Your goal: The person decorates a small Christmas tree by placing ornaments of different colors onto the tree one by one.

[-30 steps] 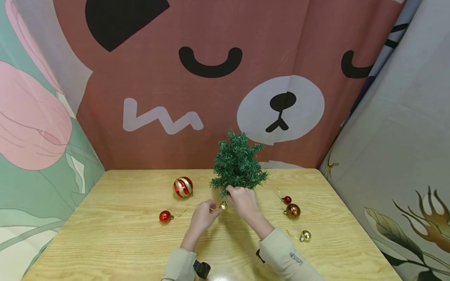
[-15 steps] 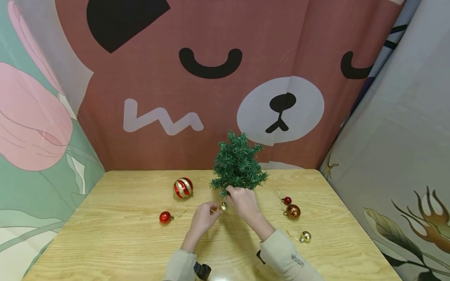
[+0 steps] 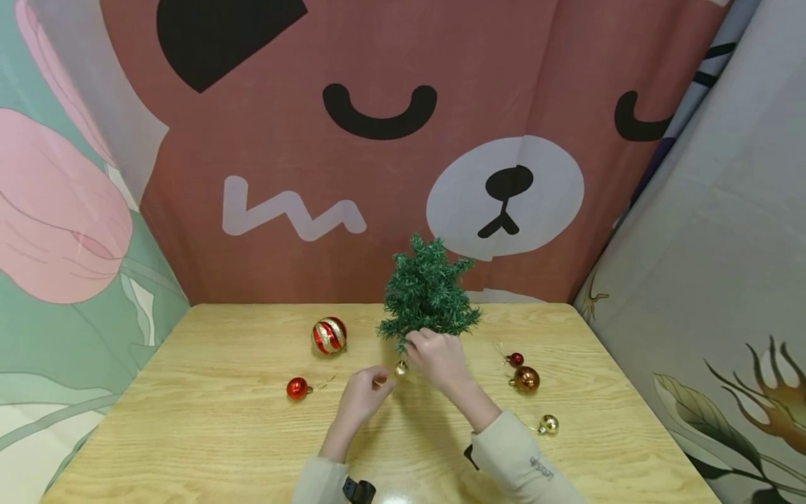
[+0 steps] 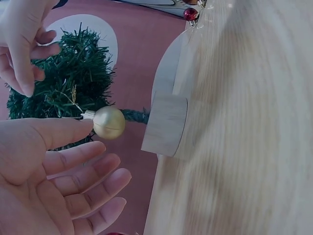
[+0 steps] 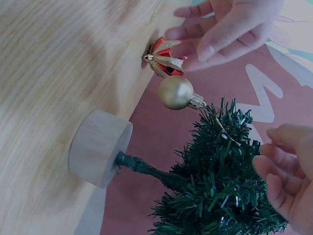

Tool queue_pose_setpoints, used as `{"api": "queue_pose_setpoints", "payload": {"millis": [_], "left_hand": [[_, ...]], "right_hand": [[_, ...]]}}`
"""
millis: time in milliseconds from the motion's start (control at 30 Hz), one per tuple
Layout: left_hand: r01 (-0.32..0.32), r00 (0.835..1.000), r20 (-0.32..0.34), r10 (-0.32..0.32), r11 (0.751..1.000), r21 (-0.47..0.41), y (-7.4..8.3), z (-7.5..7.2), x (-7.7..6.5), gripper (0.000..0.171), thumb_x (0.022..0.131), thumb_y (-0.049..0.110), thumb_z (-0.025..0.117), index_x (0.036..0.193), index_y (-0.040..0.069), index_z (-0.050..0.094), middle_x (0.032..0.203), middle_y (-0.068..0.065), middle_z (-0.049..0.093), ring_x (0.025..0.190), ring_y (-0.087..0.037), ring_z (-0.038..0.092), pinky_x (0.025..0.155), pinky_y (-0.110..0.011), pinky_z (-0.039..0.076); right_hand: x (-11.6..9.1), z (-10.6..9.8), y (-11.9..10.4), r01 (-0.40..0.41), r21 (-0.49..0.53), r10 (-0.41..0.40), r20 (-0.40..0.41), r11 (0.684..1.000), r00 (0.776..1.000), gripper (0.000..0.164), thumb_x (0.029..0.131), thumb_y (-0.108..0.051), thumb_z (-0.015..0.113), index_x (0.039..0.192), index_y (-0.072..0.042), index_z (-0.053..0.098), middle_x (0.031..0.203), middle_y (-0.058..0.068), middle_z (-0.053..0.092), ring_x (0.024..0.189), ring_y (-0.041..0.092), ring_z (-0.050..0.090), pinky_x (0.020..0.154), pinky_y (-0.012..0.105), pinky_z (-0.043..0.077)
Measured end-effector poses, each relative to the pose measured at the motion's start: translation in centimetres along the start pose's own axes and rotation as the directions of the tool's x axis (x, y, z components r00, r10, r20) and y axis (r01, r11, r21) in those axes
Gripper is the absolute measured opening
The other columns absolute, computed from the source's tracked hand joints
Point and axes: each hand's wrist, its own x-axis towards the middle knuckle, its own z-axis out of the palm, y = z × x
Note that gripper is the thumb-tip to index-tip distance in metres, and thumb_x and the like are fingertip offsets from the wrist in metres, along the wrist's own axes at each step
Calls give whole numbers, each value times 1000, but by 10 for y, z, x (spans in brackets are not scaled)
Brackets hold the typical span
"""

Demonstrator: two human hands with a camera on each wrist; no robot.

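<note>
A small green artificial Christmas tree (image 3: 425, 287) stands on a round wooden base (image 4: 166, 125). From a front branch a gold bauble (image 3: 401, 369) hangs by its thin gold string (image 5: 222, 125). My left hand (image 3: 364, 397) is just left of the bauble, its fingers loosely spread. In the left wrist view the thumb tip overlaps the bauble's cap, but the right wrist view shows the hand apart from it. Close to the branch above the bauble is my right hand (image 3: 439, 360), fingers loosely bent, with a gap between thumb and fingers and nothing visible in them.
On the wooden table (image 3: 220, 434), a striped red-and-gold bauble (image 3: 329, 335) and a red bauble (image 3: 297, 388) lie left of the tree. To the right lie a small dark red bauble (image 3: 515, 359), a brown bauble (image 3: 526, 379) and another gold bauble (image 3: 549, 424). Printed cloth (image 3: 283, 266) hangs behind.
My left hand has drawn slightly left from the gold bauble, which it was touching half a second ago. The bauble hangs by itself now. My right hand stays almost in place.
</note>
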Motion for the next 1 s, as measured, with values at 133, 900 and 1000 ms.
{"api": "queue_pose_setpoints", "payload": {"millis": [133, 900, 1000], "left_hand": [[2, 1000, 4, -1, 1000, -24, -1, -2, -5, 21, 83, 11, 62, 96, -5, 64, 87, -16, 63, 72, -21, 58, 62, -29, 49], [33, 999, -40, -35, 998, -46, -13, -14, -27, 21, 81, 9, 63, 95, -7, 62, 81, -10, 63, 69, -19, 58, 62, -26, 49], [48, 998, -37, -50, 997, -52, -14, -16, -29, 21, 81, 9, 63, 96, -7, 62, 81, -10, 63, 70, -18, 58, 63, -27, 49]], "right_hand": [[5, -2, 1, 59, 28, -58, -37, 998, 998, 7, 69, -3, 73, 73, -6, 68, 66, 1, 61, 53, 11, 56, 46, 22, 47], [20, -3, 10, 104, 92, -99, -57, 990, 993, 19, 67, 2, 74, 84, 3, 66, 85, 12, 61, 79, 20, 58, 68, 25, 50], [22, -4, 11, 56, 76, -52, -51, 996, 997, 20, 68, 2, 74, 86, 4, 66, 86, 13, 61, 80, 22, 59, 66, 25, 51]]}}
